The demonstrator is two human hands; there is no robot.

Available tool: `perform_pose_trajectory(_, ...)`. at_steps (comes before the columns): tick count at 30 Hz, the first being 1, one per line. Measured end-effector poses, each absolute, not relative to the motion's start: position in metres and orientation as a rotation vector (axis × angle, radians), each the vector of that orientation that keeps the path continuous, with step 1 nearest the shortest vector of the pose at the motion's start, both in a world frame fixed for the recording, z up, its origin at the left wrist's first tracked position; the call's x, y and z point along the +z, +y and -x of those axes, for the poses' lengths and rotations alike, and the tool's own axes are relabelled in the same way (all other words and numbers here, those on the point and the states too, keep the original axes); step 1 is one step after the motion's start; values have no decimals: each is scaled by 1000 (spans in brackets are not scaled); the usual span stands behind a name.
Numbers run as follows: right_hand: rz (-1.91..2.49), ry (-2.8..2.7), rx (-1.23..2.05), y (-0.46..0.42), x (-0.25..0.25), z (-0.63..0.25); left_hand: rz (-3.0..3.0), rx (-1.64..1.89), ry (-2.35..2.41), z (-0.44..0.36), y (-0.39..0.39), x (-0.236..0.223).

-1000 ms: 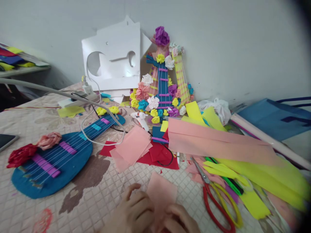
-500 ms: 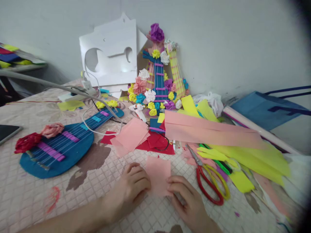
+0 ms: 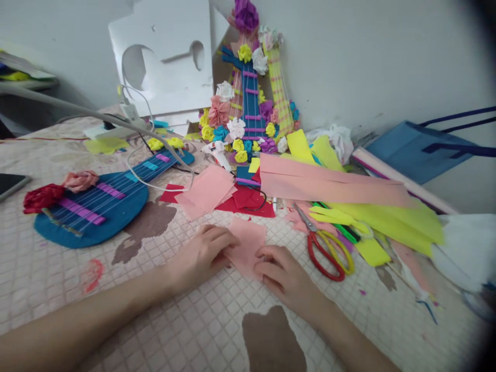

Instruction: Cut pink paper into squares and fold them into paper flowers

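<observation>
A small pink paper sheet lies slightly tilted over the table between my two hands. My left hand grips its left edge, fingers curled and thumb partly hidden. On the lower right edge, my right hand pinches the sheet between thumb and bent fingers. Just beyond is a loose stack of pink paper squares, partly over red paper. Scissors with red and yellow handles lie to the right of my right hand. A blue toy guitar with paper roses rests to the left.
A white glue gun and its cable lie behind the stack. Long pink strips and yellow paper spread across the right. Decorated guitars and white foam board lean on the wall. A power strip sits back left.
My view has tipped downward, so everything sits higher in the picture. The pink sheet has turned slightly, and both hands stay at its edges.
</observation>
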State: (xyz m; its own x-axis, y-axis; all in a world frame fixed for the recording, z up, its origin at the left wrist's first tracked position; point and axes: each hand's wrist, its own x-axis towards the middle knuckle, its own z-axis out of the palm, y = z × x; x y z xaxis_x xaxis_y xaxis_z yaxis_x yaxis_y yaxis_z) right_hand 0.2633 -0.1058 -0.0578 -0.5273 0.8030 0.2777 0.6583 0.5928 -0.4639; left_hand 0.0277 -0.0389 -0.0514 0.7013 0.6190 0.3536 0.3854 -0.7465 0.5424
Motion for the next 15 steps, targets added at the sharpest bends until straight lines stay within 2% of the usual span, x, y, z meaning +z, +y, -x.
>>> perform_pose_trajectory(3,1152,-2331,530,-105,-54,-262,-2379,761,781,-27,-35,-52)
perform_pose_trajectory(10,1213,-2153,1099,-88,-38,-266,-2321,566,464,-24,-10,-49)
perform_pose_trajectory(15,1212,-2065,1140,-82,-39,-267,-2250,481,414,-23,-4,-47)
